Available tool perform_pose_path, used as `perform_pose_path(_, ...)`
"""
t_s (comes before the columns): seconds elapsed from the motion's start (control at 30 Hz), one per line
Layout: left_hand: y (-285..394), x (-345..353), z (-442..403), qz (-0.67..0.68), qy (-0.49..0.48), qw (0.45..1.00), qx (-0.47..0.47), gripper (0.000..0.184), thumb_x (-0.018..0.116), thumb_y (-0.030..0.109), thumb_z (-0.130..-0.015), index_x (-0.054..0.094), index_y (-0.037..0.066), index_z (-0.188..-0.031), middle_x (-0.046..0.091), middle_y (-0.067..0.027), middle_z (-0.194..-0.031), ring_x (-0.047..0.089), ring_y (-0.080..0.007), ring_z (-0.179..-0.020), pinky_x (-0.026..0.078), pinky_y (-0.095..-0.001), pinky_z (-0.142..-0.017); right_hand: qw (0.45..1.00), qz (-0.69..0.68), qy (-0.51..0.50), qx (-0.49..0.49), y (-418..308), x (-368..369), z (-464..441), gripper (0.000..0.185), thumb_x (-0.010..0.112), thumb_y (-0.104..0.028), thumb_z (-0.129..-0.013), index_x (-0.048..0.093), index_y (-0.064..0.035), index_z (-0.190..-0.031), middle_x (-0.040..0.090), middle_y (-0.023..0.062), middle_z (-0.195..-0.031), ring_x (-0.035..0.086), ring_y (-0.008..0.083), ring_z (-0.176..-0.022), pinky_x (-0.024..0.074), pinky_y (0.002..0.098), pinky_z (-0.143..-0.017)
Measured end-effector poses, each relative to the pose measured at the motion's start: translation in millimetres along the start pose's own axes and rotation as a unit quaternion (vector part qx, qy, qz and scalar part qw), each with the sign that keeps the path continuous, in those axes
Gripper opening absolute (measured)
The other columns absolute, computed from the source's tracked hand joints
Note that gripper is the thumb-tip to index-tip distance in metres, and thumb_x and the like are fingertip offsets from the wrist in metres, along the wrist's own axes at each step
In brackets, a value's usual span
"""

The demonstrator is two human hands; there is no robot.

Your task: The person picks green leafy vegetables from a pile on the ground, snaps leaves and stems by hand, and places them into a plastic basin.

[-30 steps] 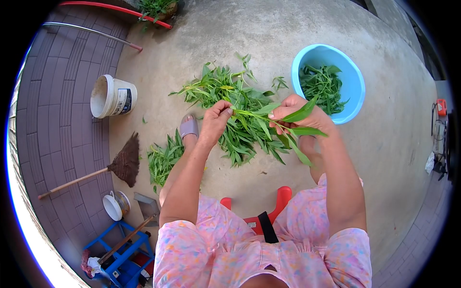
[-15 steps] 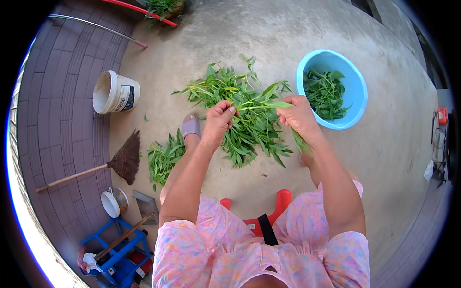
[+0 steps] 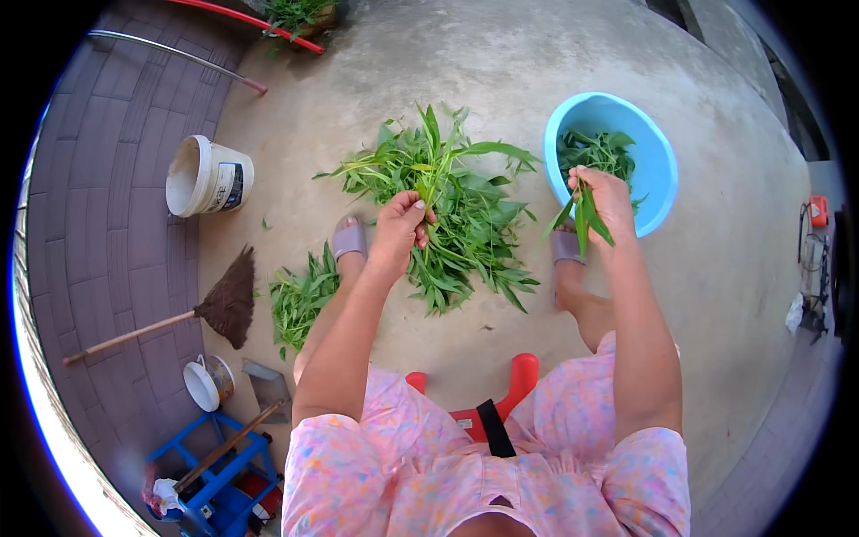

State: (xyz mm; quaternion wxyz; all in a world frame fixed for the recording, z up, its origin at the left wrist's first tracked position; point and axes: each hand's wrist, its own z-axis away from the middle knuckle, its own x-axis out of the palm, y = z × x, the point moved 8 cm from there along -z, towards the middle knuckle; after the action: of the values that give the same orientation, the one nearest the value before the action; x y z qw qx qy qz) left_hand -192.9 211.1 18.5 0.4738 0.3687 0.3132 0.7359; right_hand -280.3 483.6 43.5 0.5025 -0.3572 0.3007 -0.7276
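My left hand (image 3: 400, 234) pinches the stem of a leafy green sprig (image 3: 436, 159) that points up, above a pile of greens (image 3: 474, 237) on the concrete floor. In my right hand (image 3: 606, 204), closed at the near edge of the blue basin (image 3: 664, 192), are some torn leaves (image 3: 583, 216) that hang down. Inside the basin lie more loose greens (image 3: 601, 152). A smaller heap of greens (image 3: 300, 302) rests on the floor beside my left foot.
At the left stand a white bucket (image 3: 210, 177), a broom (image 3: 228, 300), a small pail (image 3: 209, 382) and a blue frame (image 3: 219, 483). A red stool (image 3: 522, 380) is beneath me. A potted plant (image 3: 300, 13) is at the top.
My right hand has moved away from my left, to the right and over to the basin, with leaves in it. The sprig in my left hand now points up instead of sideways.
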Motion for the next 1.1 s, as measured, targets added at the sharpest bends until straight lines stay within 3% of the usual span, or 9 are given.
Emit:
perform_pose_path(0.13,-5.3,-7.9,0.7,-0.052,0.033,0.997,-0.038,0.011,0.043,0.01,-0.083,0.045,0.002,-0.091,0.05,-0.0047,-0.067,0.036,-0.006,-0.044,0.033,-0.0191,-0.037,0.997,0.049,0.058,0.015,-10.0,-46.2,-8.7,0.01,0.052,-0.004,-0.074,0.054,0.0059,-0.075,0.055,0.0098,-0.067,0.051,0.0136,-0.054,0.0404,0.0232,-0.046)
perform_pose_path(0.27,0.2,-5.3,4.3,-0.069,0.028,0.997,-0.028,0.014,0.044,0.01,-0.083,0.045,0.0,-0.093,0.051,-0.005,-0.068,0.036,-0.0055,-0.044,0.032,-0.0182,-0.036,0.983,-0.089,0.142,-0.069,-19.9,-108.8,-31.5,0.023,0.051,-0.001,-0.075,0.045,0.0092,-0.095,0.054,0.0145,-0.085,0.055,0.0224,-0.068,0.0494,0.0286,-0.06)
perform_pose_path(0.37,1.7,-6.5,2.7,-0.081,0.025,0.996,-0.021,0.015,0.044,0.01,-0.083,0.045,0.0,-0.094,0.051,-0.0052,-0.068,0.036,-0.0056,-0.043,0.032,-0.0178,-0.036,0.976,-0.056,0.208,-0.011,-11.4,-127.5,-33.0,0.042,0.058,-0.007,-0.072,0.04,0.0034,-0.109,0.039,0.0193,-0.112,0.037,0.0335,-0.105,0.0397,0.041,-0.083)
perform_pose_path(0.47,1.7,-18.4,0.5,-0.072,0.045,0.996,-0.009,0.015,0.044,0.01,-0.083,0.046,0.0,-0.094,0.051,-0.0053,-0.068,0.037,-0.0058,-0.043,0.033,-0.0181,-0.037,0.977,-0.067,0.195,0.055,3.5,-113.3,-33.5,0.043,0.059,-0.01,-0.071,0.041,0.0019,-0.108,0.04,0.0176,-0.111,0.033,0.0322,-0.108,0.0356,0.0426,-0.086)
perform_pose_path(0.67,58.3,-115.0,26.7,-0.177,0.277,0.936,0.126,0.014,0.041,0.009,-0.083,0.05,-0.001,-0.088,0.049,-0.0042,-0.067,0.036,-0.0067,-0.039,0.033,-0.0205,-0.036,0.996,-0.049,0.008,0.079,1.6,-17.5,-5.1,0.026,0.057,-0.01,-0.071,0.047,-0.0011,-0.093,0.045,0.0114,-0.097,0.045,0.023,-0.085,0.0424,0.0351,-0.068)
perform_pose_path(0.87,92.2,-241.5,88.3,-0.345,0.39,0.853,0.034,0.018,0.043,0.006,-0.078,0.054,-0.003,-0.089,0.052,-0.0068,-0.063,0.045,-0.0107,-0.041,0.037,-0.025,-0.035,0.996,-0.01,-0.046,0.073,5.7,19.4,7.9,0.015,0.057,-0.009,-0.07,0.051,-0.0051,-0.084,0.049,0.0042,-0.08,0.048,0.0164,-0.07,0.0423,0.0295,-0.06)
perform_pose_path(0.93,83.8,-294.6,117.4,-0.456,0.463,0.76,-0.007,0.023,0.042,0.005,-0.075,0.055,-0.003,-0.093,0.053,-0.0094,-0.062,0.049,-0.0158,-0.042,0.039,-0.0274,-0.035,0.997,0.003,-0.046,0.061,4.1,21.6,9.3,0.018,0.057,-0.009,-0.07,0.051,-0.0043,-0.086,0.05,0.0039,-0.076,0.049,0.0159,-0.069,0.042,0.0285,-0.06)
perform_pose_path(1.03,9.5,-362.4,156.7,-0.222,0.477,0.838,-0.145,0.014,0.035,-0.004,-0.073,0.049,-0.002,-0.069,0.049,-0.0137,-0.057,0.043,-0.0179,-0.036,0.032,-0.0322,-0.03,0.997,0.02,-0.046,0.066,6.9,21.9,9.6,0.024,0.057,-0.009,-0.07,0.05,-0.0019,-0.091,0.05,0.0047,-0.078,0.049,0.0158,-0.071,0.0415,0.0278,-0.061)
perform_pose_path(1.1,-40.5,-392.3,191.0,-0.111,0.563,0.8,-0.178,0.014,0.033,-0.004,-0.074,0.047,-0.004,-0.075,0.048,-0.0137,-0.057,0.037,-0.0171,-0.036,0.03,-0.0294,-0.03,0.996,0.037,-0.054,0.066,10.2,24.7,9.9,0.029,0.058,-0.01,-0.069,0.049,-0.0002,-0.095,0.05,0.0055,-0.081,0.048,0.0157,-0.072,0.0411,0.0276,-0.061)
